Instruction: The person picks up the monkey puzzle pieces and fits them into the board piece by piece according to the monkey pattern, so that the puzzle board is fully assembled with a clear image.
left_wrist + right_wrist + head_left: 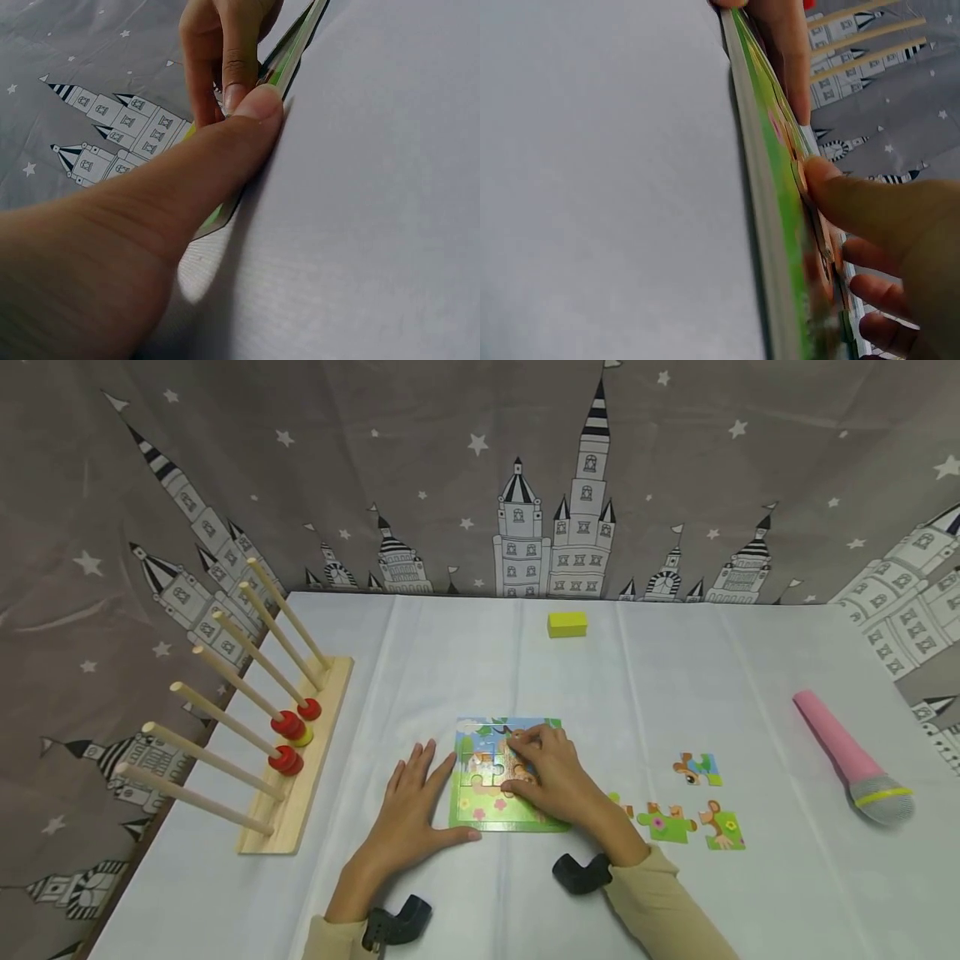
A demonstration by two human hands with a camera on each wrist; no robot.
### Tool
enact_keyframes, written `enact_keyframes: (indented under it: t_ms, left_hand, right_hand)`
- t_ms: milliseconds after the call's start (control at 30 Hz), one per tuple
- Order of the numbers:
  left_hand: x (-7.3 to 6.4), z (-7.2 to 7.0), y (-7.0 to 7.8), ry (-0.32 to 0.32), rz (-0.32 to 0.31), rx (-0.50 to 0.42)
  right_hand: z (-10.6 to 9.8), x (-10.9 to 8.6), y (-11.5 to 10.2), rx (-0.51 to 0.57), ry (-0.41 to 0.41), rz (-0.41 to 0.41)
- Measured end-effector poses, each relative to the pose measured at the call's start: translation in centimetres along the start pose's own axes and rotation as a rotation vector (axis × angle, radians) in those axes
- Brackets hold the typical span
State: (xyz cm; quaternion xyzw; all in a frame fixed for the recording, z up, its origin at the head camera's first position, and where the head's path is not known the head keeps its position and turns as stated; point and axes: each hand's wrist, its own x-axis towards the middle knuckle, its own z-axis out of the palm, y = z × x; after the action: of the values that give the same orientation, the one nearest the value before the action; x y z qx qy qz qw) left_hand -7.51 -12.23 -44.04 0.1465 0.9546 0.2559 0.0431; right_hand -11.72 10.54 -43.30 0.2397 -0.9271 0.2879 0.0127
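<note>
A square jigsaw board (480,814) with a colourful animal picture lies on the white table. My left hand (412,810) rests with spread, straight fingers along its left side, the thumb (259,105) at the near edge. Over the board's right half, my right hand (555,774) pinches a puzzle piece (802,180) between thumb and fingers; the piece is slightly raised at one edge and mostly covered by the hand in the head view. Several loose puzzle pieces (667,825) lie right of the board, one partly hidden behind the right wrist.
A wooden peg rack (315,760) with red and yellow rings stands at the left. At the back lies a yellow block (567,625). A pink toy microphone (840,735) lies far right. Behind the table hangs a grey castle-print cloth (435,443).
</note>
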Motion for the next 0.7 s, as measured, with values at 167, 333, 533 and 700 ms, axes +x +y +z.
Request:
enact_keyframes:
  t_ms: [167, 333, 533, 700]
  left_hand:
    - [-0.07, 0.01, -0.10, 0.002, -0.002, 0.005]
    - [-0.03, -0.23, -0.18, 0.002, 0.001, 0.003]
    - [0.15, -0.50, -0.18, -0.003, 0.009, 0.007]
    - [0.04, -0.36, 0.09, -0.019, -0.016, -0.001]
  right_hand:
    - [0.00, -0.23, -0.29, -0.091, -0.019, -0.028]
    - [-0.08, -0.29, -0.70, -0.109, -0.026, -0.028]
    - [-0.01, -0.25, -0.76, -0.118, -0.035, -0.011]
    - [-0.08, -0.43, -0.57, -0.104, -0.015, -0.021]
